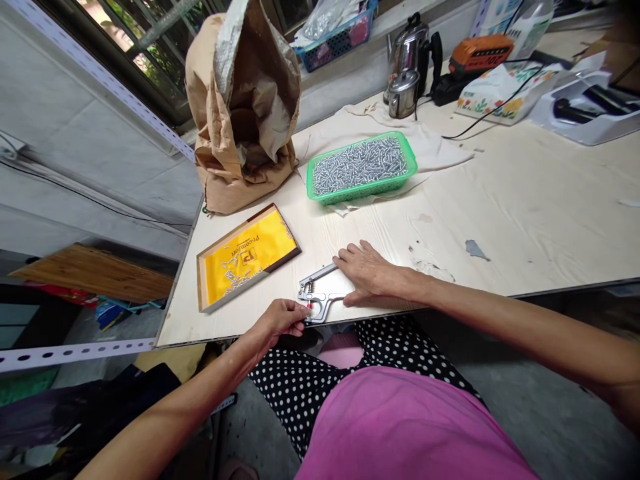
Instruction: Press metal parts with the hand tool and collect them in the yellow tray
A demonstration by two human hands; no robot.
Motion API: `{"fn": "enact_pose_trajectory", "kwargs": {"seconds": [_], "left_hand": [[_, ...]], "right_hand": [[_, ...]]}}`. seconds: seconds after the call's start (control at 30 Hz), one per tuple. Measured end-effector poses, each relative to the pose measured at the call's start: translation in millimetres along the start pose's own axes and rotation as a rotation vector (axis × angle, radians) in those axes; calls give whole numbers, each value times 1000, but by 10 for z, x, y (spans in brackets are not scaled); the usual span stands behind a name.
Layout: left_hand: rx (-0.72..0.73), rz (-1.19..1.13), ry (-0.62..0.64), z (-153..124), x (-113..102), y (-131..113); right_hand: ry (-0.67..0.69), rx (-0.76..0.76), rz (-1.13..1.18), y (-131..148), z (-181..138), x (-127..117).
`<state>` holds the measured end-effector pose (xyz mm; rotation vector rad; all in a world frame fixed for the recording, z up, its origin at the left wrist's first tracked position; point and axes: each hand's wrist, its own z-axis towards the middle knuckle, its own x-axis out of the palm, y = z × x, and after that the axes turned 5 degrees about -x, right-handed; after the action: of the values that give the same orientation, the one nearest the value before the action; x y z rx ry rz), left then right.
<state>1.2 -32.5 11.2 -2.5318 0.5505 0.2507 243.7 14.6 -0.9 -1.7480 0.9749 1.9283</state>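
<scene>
Left hand [283, 319]: thumb and fingertips pinched together on a small red-tipped piece [309, 308] right at the head of the silver metal hand-press pliers [320, 293]. I couldn't tell what the piece was, too small. Right hand [367, 272]: fingers lay flat and loose over the upper handle, not curled round it, thumb beside the lower one, pinning the tool down. The pliers lay flat at the near edge of the pale wood-grain table [500, 220], handles pointing right.

My judgement: keep the right hand's weight on the handles so the head doesn't skate, seat the piece square in the head, and get the left fingertips out before any squeeze.

Just left sat a shallow wooden tray with yellow lining [199, 280], a few small metal bits scattered in it. The lining carried a large "P" logo and a word starting "Pre…", the rest unreadable at that angle.

Further back were a green plastic basket [360, 190] heaped with small silver metal parts and a crumpled brown paper sack [245, 133]. I saw no print on either.
</scene>
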Motion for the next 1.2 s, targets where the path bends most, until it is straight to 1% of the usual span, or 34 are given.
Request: {"fn": "enact_pose_trajectory", "kwargs": {"seconds": [0.17, 0.23, 0.27, 0.3, 0.37, 0.4, 0.43, 0.47, 0.5, 0.57, 0.63, 0.7, 0.8, 0.93, 1.07, 1.2], "left_hand": [[-14, 63, -7, -22, 5, -20], [15, 198, -57, -69, 25, -17], [83, 308, -124, -100, 43, -11], [192, 436, -221, -131, 67, -3], [492, 677, -430, -176, 136, 4], [650, 767, -495, -180, 178, -2], [787, 838, -520, -169, 221, -19], [893, 900, -512, -142, 261, -48], [973, 954, -482, -101, 295, -86], [1067, 1045, -398, 2, 336, -184], [1089, 1103, -311, 97, 338, -281], [1075, 1134, -259, 156, 322, -353], [1057, 1147, -257, 180, 321, -417], [1082, 1186, -237, 194, 360, -475], [1078, 1196, -302, 245, 341, -492], [1028, 1185, -364, 292, 280, -463]], "right_hand": [[4, -9, -7, 65, -63, -42], [-7, -8, 8, 90, -83, -41], [-11, -6, 14, 101, -89, -41], [-13, -2, 18, 112, -93, -40], [-10, 4, 21, 133, -96, -40], [-5, 6, 23, 140, -96, -40], [-2, 6, 26, 146, -96, -39], [1, 8, 28, 149, -98, -37], [2, 10, 31, 148, -102, -33], [2, 9, 40, 137, -121, -23], [1, 18, 50, 120, -156, -17], [13, 71, 54, 110, -201, -29], [50, 135, 50, 128, -253, -78], [44, 81, 24, 155, -205, -117], [72, 90, -60, 121, -3, -67], [85, 15, -93, 118, 211, -12]]}}
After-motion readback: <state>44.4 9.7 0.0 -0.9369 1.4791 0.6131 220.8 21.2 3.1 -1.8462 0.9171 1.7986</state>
